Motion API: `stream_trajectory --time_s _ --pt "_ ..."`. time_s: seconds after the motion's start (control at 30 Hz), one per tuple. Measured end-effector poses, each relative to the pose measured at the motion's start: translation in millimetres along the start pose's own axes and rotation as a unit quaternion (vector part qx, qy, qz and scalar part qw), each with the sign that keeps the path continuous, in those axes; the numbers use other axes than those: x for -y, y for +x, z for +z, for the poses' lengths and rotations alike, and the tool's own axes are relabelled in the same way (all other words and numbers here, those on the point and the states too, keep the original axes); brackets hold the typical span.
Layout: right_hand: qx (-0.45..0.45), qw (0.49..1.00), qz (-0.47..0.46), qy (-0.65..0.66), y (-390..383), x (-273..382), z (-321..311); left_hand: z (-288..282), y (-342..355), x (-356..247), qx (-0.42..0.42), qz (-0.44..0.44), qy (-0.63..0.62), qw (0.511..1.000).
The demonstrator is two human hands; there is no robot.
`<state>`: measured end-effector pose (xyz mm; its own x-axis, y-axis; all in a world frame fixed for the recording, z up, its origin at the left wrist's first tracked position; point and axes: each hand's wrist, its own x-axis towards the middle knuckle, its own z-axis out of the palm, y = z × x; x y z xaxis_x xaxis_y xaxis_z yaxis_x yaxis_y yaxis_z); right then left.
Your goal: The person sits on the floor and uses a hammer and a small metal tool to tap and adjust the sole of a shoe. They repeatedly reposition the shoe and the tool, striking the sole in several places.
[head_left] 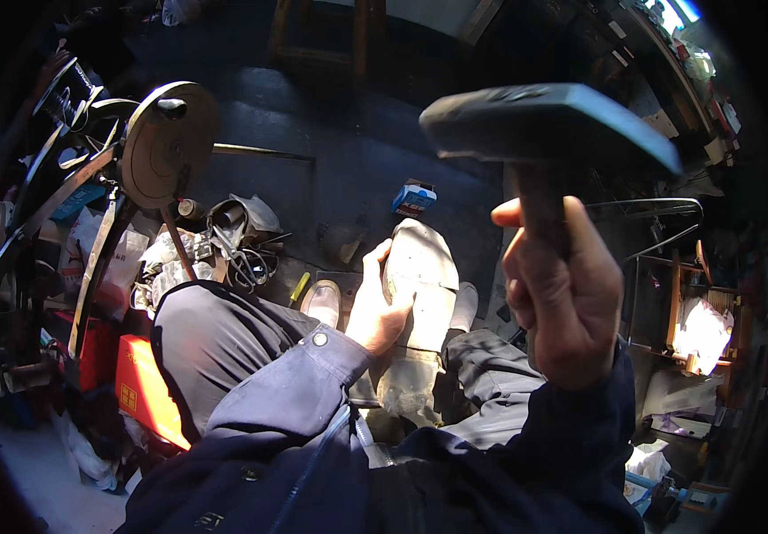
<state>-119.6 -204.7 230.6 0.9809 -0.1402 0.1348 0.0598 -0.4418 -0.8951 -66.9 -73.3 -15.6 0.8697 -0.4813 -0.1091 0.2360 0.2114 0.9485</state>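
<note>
Small, crowded workshop, apparently one for shoes: a hammer [535, 125] and a shoe [421, 267], sole facing up, are both in hand over the lap, and a metal machine with a large round wheel [166, 147] stands at the left. Hand tools with looped handles [255, 269] lie heaped with crumpled cloth [174, 254] near the seat; plastic bags [99, 267] and a red box [148, 387] crowd the machine's foot. Small blue box [414, 199] on the dark floor [348, 173], wooden stool [361, 40] beyond, loose clutter along the right.
</note>
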Motion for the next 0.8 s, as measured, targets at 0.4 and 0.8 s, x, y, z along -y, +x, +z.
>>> stream_trajectory --time_s 0.4,0.8 --pt "0.007 0.979 0.045 -0.198 2.5 -70.0 -27.6 1.2 6.5 -2.5 0.012 0.013 -0.021 1.000" --pt "0.001 0.963 0.196 -0.186 -47.0 -166.7 22.6 -1.9 9.4 -1.7 0.023 -0.060 0.002 0.998"
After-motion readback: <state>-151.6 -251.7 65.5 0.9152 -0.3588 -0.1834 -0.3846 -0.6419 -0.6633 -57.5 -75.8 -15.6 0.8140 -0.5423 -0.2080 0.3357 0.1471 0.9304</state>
